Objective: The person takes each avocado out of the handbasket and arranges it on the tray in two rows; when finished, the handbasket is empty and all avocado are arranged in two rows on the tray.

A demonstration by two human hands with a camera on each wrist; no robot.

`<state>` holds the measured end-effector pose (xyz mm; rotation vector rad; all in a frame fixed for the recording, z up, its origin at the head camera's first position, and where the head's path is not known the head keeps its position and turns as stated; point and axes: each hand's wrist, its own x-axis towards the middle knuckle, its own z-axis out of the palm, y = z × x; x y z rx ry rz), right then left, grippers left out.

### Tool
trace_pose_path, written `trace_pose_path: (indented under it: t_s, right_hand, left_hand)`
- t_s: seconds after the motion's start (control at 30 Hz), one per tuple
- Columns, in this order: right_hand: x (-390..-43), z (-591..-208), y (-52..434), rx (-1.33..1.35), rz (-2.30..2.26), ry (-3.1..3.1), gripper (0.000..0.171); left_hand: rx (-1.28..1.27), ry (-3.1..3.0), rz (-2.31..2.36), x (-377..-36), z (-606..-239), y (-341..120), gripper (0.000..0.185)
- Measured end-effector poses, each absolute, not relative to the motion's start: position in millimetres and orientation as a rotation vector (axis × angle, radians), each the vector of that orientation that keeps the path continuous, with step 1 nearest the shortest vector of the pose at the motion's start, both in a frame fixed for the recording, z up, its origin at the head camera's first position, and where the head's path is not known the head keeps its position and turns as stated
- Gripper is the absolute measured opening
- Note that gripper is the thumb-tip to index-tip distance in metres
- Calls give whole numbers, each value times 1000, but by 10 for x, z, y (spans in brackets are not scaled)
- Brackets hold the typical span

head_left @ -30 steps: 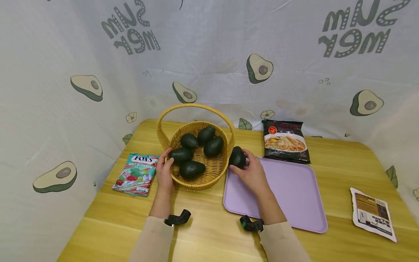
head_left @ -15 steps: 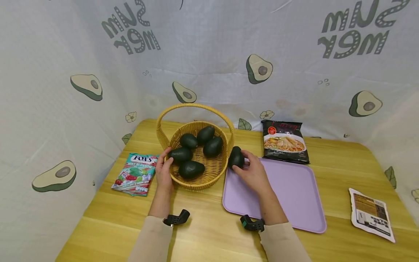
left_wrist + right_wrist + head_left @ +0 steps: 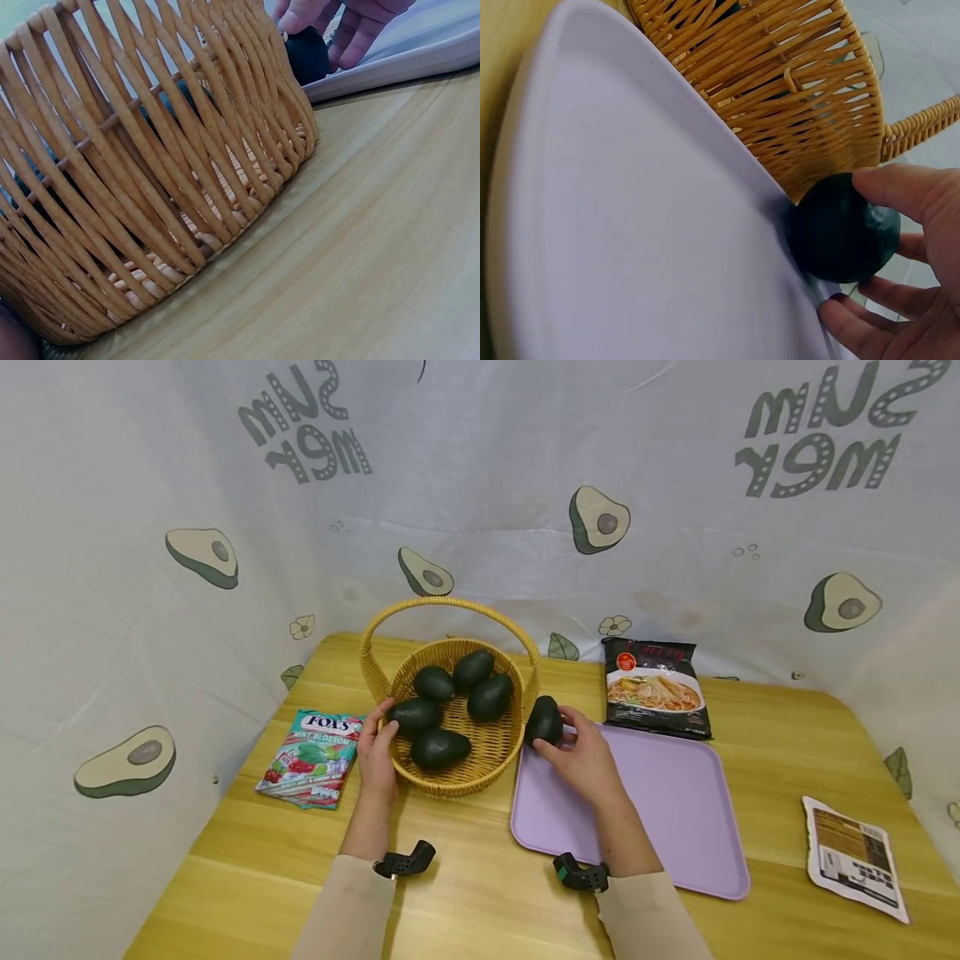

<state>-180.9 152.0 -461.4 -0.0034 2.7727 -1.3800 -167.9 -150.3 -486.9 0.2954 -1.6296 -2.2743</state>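
Note:
A yellow wicker basket [image 3: 483, 752] with a tall arched handle stands on the table, holding several dark green avocados [image 3: 440, 749]. My left hand [image 3: 377, 756] grips its left rim, thumb over the edge. To the right of the basket, my right hand [image 3: 588, 760] has thumb and fingers around another avocado [image 3: 543, 720], over the back left corner of a lilac tray [image 3: 675, 810]. In the right wrist view the thumb lies on one side of this avocado [image 3: 844, 229], with fingertips at the opposite side. In the left wrist view the basket wall [image 3: 150, 157] fills the upper left.
A Fox's candy bag [image 3: 315, 758] lies left of the basket. Behind the tray is a black noodle packet [image 3: 654, 689]. A white and brown pouch [image 3: 855, 857] lies at the far right of the wooden table [image 3: 465, 877]. A printed curtain [image 3: 480, 477] hangs behind.
The right thumb and fingers have shifted slightly on the avocado, which stays beside the basket. The left hand stays on the basket rim. The head view has swayed a little.

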Motion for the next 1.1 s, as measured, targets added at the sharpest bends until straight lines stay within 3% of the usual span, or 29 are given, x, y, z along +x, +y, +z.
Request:
trace_pose_path:
  t_s: [0.57,0.83,1.1]
  right_hand:
    - [-1635,-4043,1500,-94,-1389,2966,68]
    - [-1751,-4427,1565,129,-1169,2980,67]
    - [-1770,-4638,1407,74,-1302,2906,72]
  left_hand:
    - [275,-1625,-2268,-1748,-4791,-1475,42]
    - [301,-1648,-2251,-1707,-4804,-1475,42]
    - [291,-1621,-2269,-1686,-4832,-1467,42]
